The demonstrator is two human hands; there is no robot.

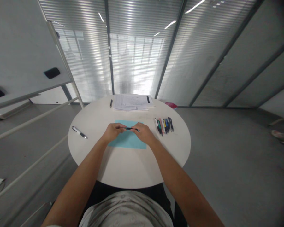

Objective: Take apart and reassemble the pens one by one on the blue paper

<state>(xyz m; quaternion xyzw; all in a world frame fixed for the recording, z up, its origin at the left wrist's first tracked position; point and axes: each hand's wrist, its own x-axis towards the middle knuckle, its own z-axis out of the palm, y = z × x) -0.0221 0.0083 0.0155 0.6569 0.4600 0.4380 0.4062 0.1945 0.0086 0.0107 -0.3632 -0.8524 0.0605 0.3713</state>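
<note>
Both hands hold a dark, slim pen (128,128) level above a light blue sheet (130,142). My left hand (113,131) pinches its left end between thumb and fingers. At the other end my right hand (143,133) grips it, and a bit of the pen sticks out past those fingers. Whether the pen is in one piece or parted between the hands I cannot tell. The blue sheet lies flat on a round white table (130,170), partly covered by the hands.
Several pens and markers (164,125) lie side by side right of the sheet. A white and black pen (79,132) rests at the left. Printed papers (131,102) and a small dark pen (111,103) lie at the far edge. A whiteboard stand (38,123) is on the left.
</note>
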